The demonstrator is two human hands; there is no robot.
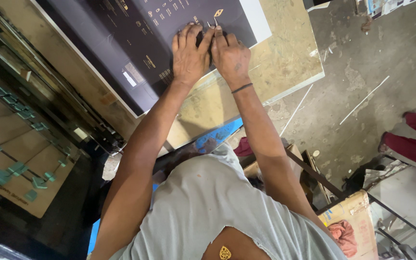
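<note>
My left hand [188,55] and right hand [229,58] touch at twelve o'clock, fingers [194,32] curled down, pressing the dark printed sheet [136,43] on the tabletop [285,58]; both arms outstretched.

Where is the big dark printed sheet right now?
In the head view, the dark printed sheet lies upper centre on the worn wooden table, under both hands' fingers.

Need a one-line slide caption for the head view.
Left hand and right hand pressed side by side on a dark printed sheet with white border lying on a worn beige worktable.
</note>
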